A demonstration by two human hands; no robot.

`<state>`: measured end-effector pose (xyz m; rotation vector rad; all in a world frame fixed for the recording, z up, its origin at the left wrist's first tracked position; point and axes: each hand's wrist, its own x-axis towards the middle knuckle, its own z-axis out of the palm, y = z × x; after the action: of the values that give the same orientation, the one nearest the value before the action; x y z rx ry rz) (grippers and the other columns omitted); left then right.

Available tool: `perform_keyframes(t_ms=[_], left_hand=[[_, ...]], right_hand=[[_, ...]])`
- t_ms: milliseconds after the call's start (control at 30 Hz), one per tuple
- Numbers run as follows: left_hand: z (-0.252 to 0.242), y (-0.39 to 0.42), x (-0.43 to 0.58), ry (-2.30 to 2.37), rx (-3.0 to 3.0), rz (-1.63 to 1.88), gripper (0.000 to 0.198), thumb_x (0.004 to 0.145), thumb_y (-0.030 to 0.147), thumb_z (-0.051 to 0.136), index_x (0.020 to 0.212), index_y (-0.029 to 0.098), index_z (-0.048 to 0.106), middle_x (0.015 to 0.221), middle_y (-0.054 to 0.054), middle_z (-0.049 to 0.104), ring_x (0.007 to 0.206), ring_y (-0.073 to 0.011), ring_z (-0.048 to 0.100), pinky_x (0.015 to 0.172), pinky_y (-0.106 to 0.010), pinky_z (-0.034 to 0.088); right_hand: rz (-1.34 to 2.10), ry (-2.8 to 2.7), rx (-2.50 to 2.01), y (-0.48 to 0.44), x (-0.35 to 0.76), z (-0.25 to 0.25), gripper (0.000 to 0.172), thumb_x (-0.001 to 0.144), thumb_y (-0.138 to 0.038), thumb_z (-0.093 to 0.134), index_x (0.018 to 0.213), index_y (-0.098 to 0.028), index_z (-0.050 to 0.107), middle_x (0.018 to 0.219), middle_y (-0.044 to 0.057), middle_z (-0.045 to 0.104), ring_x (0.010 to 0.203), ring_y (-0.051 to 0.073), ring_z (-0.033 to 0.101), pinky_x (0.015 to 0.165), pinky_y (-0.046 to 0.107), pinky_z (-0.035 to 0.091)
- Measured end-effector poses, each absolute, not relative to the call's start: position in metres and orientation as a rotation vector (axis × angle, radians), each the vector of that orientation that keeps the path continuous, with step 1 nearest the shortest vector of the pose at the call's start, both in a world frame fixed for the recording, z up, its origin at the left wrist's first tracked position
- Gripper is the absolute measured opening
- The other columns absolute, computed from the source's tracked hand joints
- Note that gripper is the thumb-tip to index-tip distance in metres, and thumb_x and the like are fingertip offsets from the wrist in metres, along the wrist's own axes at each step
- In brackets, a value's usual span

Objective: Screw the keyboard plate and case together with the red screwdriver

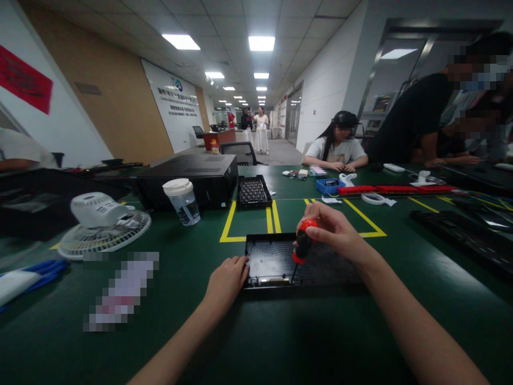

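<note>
A shallow black rectangular panel (pixel 268 262) with a raised rim lies flat on the table in front of me. My left hand (pixel 229 275) is closed on the panel's left edge, fingertips over the rim. In my right hand (pixel 331 230) is a short screwdriver (pixel 303 243) with a red and black handle, gripped from above. Its shaft slants down to the panel's near edge, beside a pale strip (pixel 274 280) fixed there. Whether a screw sits under the tip is too small to tell. My right hand and forearm cover part of the panel's right side.
Beyond the panel stand a black tray (pixel 254 191), a blue box (pixel 329 185) and a large black case (pixel 192 179). At left are a lidded cup (pixel 182 202), a white fan (pixel 105 224) and blue gloves (pixel 34 277). A co-worker (pixel 339 147) sits opposite.
</note>
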<state>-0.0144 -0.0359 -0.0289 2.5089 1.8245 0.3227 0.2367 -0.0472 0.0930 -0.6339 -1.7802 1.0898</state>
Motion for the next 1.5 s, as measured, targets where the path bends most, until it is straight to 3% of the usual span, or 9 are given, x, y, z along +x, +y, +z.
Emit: perform_keyframes(t_ms=[500,1500], left_hand=[[-0.026,-0.037,-0.013,1.839,2.503,0.283,0.032,0.089,0.032,0.033,0.111,0.024,0.054,0.106,-0.005,0.06,0.096,-0.017,0.056,0.077,-0.027,0.045],[-0.035,-0.033,-0.017,1.812,2.536,0.364,0.031,0.088,0.033,0.034,0.109,0.023,0.055,0.103,-0.004,0.061,0.091,-0.0167,0.057,0.073,-0.028,0.047]], right_hand=[[0.658,-1.786,-0.87,-0.046,0.232,0.092,0.023,0.077,-0.032,0.061,0.07,-0.017,0.044,0.069,-0.002,0.042,0.06,0.01,0.039,0.055,0.022,0.033],[0.19,-1.685,-1.128,-0.05,0.22,0.09,0.03,0.074,-0.034,0.061,0.063,-0.018,0.037,0.061,-0.004,0.039,0.051,0.008,0.037,0.041,0.017,0.033]])
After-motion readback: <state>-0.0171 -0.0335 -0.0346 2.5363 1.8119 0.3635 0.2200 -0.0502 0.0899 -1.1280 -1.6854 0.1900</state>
